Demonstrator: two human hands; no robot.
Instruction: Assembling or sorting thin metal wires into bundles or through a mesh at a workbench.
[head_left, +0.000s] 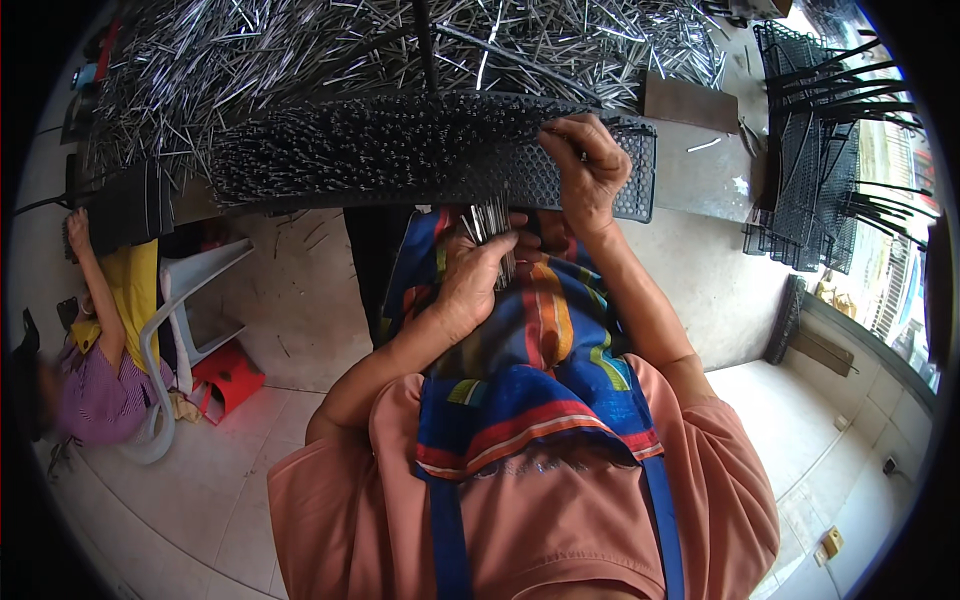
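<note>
A bundle of thin shiny metal strips (490,222) stands up out of my left hand (478,268), whose fingers are wrapped round it just below the rack's front edge. The long black perforated rack (640,185) lies across in front of me. Upright thin metal pieces (340,150) crowd its holes from the left end to past the middle, while bare holes show toward the right. Over that right part, my right hand (590,165) is closed in a pinch, thumb against fingers. Whatever it pinches is too small or hidden to make out.
Loose metal strips (250,60) pile up behind the rack, with dark rods (424,50) across them. A brown block (690,104) lies at the right. Black wire racks (815,170) stand farther right. At left, a co-worker (105,390) sits on a grey plastic chair (160,350) near a red container (230,382).
</note>
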